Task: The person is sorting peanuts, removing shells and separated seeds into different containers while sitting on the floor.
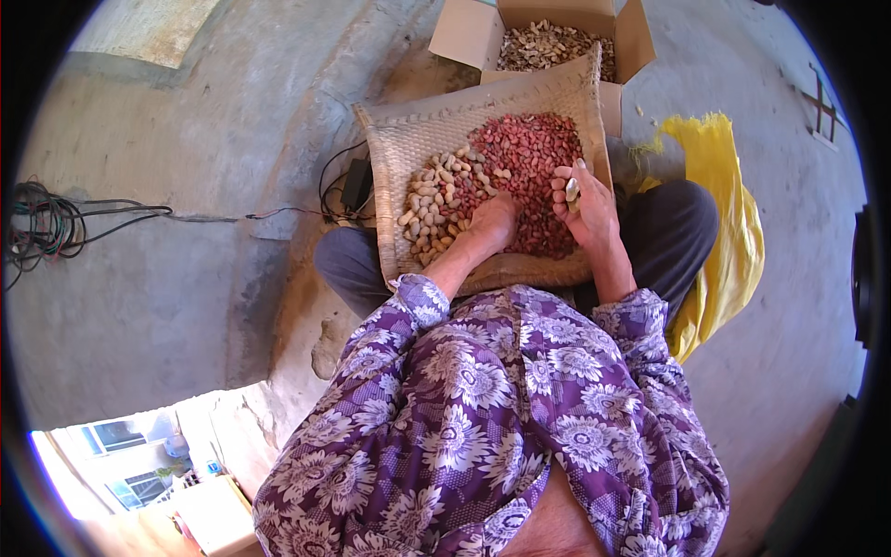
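A woven basket tray (397,150) lies across the lap. Red shelled peanuts (532,143) fill its right and middle part, and unshelled peanuts (424,202) are heaped at its left. My right hand (587,202), on the picture's right, is raised over the tray's right side with pale, opened peanut shell pieces (572,195) between thumb and fingers. My left hand (495,221) reaches down among the peanuts at the middle, its fingertips hidden, so whether it holds anything does not show.
Beyond the tray stands an open cardboard box (466,35) holding peanut shells (543,45). A yellow woven sack (724,230) lies beside the right knee. A black power adapter (356,184) and a tangle of cables (49,223) lie on the floor at left.
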Motion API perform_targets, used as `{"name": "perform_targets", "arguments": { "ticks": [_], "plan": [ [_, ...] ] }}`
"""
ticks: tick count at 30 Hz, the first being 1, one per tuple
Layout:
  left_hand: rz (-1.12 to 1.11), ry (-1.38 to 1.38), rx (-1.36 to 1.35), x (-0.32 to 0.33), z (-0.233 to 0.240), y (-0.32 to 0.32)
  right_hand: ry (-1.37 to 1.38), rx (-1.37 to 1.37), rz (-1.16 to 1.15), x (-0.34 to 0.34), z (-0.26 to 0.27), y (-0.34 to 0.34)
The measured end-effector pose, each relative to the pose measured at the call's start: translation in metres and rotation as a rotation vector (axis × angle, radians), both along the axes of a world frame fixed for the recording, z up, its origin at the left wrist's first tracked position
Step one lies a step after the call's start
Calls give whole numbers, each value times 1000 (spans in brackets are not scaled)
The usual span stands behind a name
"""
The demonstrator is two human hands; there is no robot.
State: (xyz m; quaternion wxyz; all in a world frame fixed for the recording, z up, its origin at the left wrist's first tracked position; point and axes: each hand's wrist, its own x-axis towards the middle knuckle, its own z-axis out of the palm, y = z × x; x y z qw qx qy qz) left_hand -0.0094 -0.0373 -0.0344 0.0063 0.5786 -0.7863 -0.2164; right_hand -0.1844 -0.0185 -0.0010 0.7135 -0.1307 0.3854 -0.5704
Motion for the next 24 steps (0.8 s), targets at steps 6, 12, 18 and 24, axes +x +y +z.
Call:
{"name": "perform_targets", "arguments": {
  "ticks": [6, 12, 18, 24],
  "plan": [
    [69, 332, 4, 24, 16, 2, 36, 20, 48, 3, 1, 2],
    [471, 993, 443, 43, 57, 16, 278, -87, 148, 23, 25, 21],
    [516, 1330, 657, 62, 40, 42, 294, -98, 413, 57, -1, 41],
    [423, 1339, 640, 69, 30, 50, 397, -116, 501, 73, 1, 42]
  ]
}}
